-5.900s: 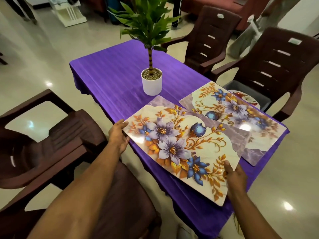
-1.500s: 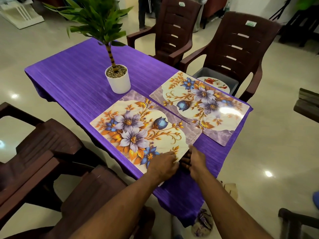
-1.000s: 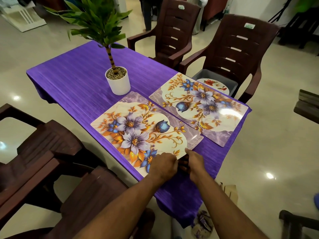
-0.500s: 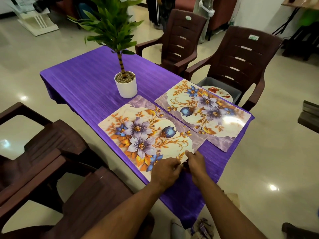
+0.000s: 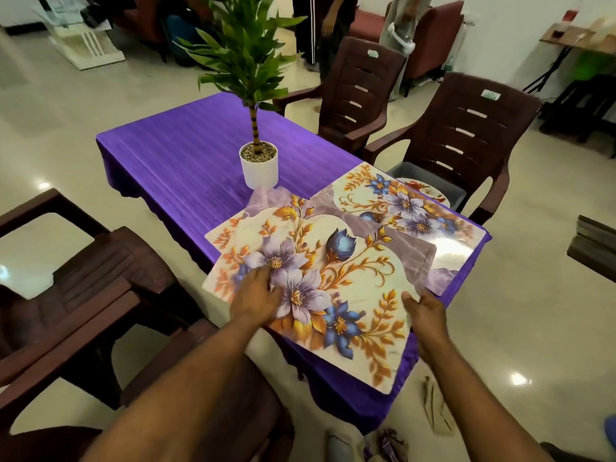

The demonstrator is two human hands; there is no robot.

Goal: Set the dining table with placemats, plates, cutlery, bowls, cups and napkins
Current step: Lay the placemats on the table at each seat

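Observation:
My right hand grips the right edge of a floral placemat, thumb on top, and holds it tilted above the near end of the purple-clothed table. On top of this mat my left hand rests with its fingers flat. A second matching placemat lies on the cloth beneath it, showing at the left and far corner. A third placemat lies flat at the table's right side.
A white pot with a green plant stands mid-table just beyond the mats. A grey tub holding a flowered plate sits on the near brown chair at right. More chairs stand left and behind. Bags lie on the floor below.
Both hands were together at the near corner of the placemat on the table. Now a top placemat is lifted off, my hands apart, with another mat left lying underneath.

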